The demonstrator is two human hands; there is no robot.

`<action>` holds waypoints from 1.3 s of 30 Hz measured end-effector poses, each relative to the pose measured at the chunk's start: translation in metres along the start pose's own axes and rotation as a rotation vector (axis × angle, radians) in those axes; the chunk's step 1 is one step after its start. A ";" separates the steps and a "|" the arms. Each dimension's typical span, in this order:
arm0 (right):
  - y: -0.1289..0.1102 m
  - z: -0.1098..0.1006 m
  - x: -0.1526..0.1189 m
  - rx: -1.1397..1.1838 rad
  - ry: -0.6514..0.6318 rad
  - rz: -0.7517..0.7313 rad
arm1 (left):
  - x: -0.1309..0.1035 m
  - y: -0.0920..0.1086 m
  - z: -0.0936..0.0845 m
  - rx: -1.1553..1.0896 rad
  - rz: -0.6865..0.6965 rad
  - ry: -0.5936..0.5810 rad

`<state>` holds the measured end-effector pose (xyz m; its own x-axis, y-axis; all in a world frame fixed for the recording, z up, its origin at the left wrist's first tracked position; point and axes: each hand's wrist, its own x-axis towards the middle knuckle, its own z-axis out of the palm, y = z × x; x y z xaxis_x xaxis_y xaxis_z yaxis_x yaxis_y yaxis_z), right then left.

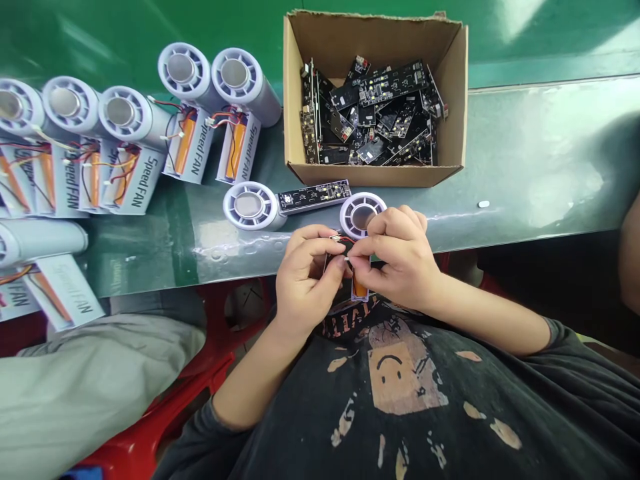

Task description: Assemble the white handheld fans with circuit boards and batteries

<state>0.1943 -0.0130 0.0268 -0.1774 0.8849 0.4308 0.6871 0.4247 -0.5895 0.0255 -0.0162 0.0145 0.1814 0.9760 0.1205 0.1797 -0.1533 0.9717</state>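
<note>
Head view: white connector pinched in right hand fingertips, left hand thumb just beside it (left grip hidden; cannot tell what it holds). Fan head just beyond; handle axis runs toward dark shirt.

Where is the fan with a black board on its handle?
In the head view, the fan lies on the green table, left of centre, beyond the left hand and below-left of the cardboard box.
</note>
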 end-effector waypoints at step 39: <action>0.001 0.001 0.007 -0.214 0.031 -0.129 | -0.001 0.009 -0.005 0.230 0.164 0.030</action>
<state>0.1933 -0.0065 0.0287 -0.2539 0.8184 0.5155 0.7942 0.4806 -0.3719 0.0220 -0.0176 0.0243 0.1982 0.9388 0.2818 0.3654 -0.3375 0.8675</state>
